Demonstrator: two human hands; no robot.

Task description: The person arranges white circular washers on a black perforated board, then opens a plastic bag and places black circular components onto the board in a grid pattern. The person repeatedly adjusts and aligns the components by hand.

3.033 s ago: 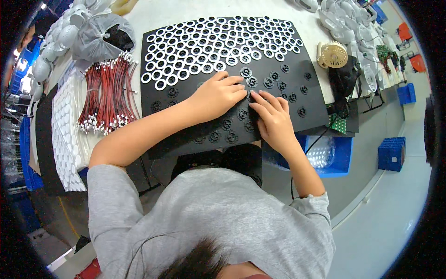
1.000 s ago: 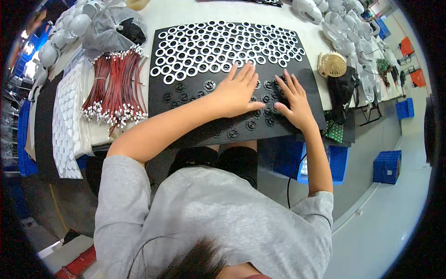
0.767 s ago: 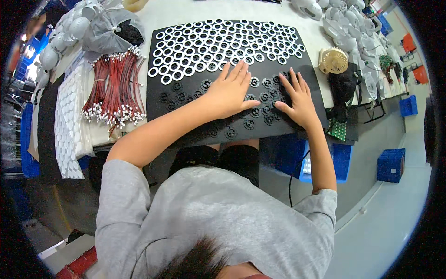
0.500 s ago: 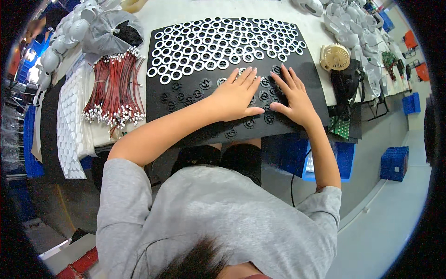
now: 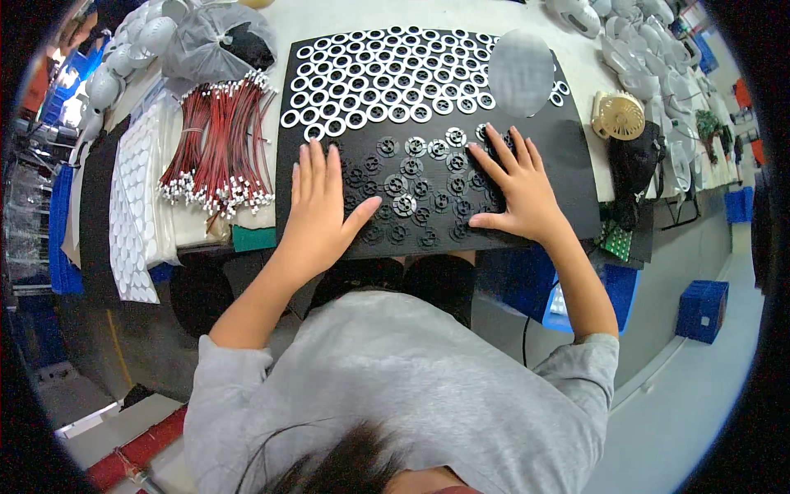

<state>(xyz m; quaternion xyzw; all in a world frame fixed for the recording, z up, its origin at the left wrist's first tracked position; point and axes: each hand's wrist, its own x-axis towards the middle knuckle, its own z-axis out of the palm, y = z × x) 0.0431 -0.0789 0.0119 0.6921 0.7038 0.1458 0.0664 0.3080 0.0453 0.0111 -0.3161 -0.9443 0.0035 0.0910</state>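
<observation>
My left hand [image 5: 313, 216] lies flat with fingers spread at the left side of a black board [image 5: 539, 148], and its fingertips reach small black round plastic parts. On the right of the same group rests my right hand [image 5: 520, 196], also flat, thumb and fingers apart. Between the hands several black discs [image 5: 395, 184] are spread loosely, some with a shiny face. Farther back, many white rings with black centres [image 5: 377, 92] lie close together in rows. A blurred grey oval [image 5: 521, 74] covers some of them at the back right.
Left of the board lie bundled red wires with white connectors [image 5: 222, 148], a sheet of white round pieces [image 5: 132, 214] and a grey plastic bag [image 5: 210, 49]. On the right are a cream handheld fan [image 5: 617, 115], a black pouch [image 5: 634, 160] and white shells [image 5: 634, 58]. A blue bin [image 5: 625, 296] sits below.
My left hand has moved from the middle of the board to its left side, uncovering the black discs. My right hand stays over the right side. The grey oval has appeared.
</observation>
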